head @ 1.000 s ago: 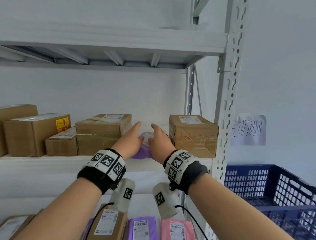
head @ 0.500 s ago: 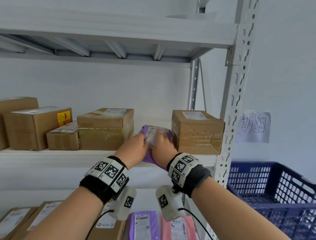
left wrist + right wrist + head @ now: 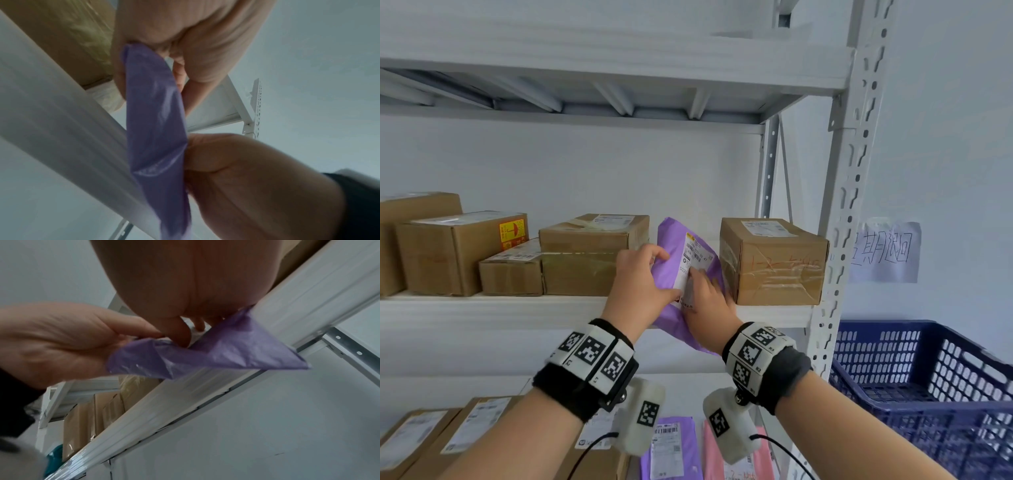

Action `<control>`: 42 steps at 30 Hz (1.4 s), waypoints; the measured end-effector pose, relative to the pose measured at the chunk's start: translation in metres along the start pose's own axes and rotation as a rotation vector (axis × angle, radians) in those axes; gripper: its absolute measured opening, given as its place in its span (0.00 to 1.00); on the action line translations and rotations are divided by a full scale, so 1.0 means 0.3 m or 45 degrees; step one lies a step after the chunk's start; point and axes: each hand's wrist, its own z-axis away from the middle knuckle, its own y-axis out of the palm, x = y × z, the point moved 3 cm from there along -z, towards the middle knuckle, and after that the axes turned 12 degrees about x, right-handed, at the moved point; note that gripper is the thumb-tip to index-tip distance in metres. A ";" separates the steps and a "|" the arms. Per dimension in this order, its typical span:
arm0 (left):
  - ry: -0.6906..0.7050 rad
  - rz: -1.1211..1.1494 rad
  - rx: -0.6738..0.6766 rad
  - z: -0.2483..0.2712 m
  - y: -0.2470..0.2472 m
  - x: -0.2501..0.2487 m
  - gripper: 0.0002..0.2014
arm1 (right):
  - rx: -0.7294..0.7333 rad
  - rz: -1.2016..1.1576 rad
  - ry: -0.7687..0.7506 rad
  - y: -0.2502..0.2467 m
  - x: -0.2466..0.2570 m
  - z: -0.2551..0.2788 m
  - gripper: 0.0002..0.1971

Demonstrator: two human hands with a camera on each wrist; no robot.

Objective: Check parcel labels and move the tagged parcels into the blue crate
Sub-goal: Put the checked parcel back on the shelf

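1. White metal shelving (image 3: 592, 308) is seen filling the view, with a slotted upright (image 3: 839, 240) at its right end.
2. Blue plastic crate (image 3: 914, 370) is seen low at the right, beyond the upright, well apart from both hands.
3. Brown cardboard boxes are lined along the middle shelf; one taped box (image 3: 774, 263) stands just right of the hands, another (image 3: 589, 253) just left of them.
4. Purple mailer bag (image 3: 671, 246) is held tilted up over the shelf's front edge, between those two boxes, its white label (image 3: 695, 260) turned toward the head camera.
5. Left hand (image 3: 640, 287) is curled round the bag's left edge, fingers behind, thumb in front.
6. Right hand (image 3: 709, 301) is seen gripping the bag's lower right part, fingers laid across the label.
7. More parcels are noted on the shelf below, purple (image 3: 671, 448) and pink (image 3: 739, 469) among them.
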 end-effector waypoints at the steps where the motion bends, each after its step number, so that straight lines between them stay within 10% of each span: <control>1: 0.002 0.046 -0.038 0.008 -0.001 -0.002 0.31 | -0.023 -0.036 -0.023 -0.004 0.003 0.007 0.34; 6: -0.121 0.704 -0.050 0.047 -0.018 0.004 0.43 | -0.207 -0.234 -0.233 -0.063 0.014 0.053 0.34; 15: 0.044 1.326 0.065 0.108 -0.108 0.001 0.29 | -0.525 -1.108 -0.340 -0.165 0.021 0.145 0.34; 42: -0.015 1.235 0.107 0.180 -0.126 -0.053 0.37 | -0.602 -0.958 -0.298 -0.198 -0.006 0.226 0.28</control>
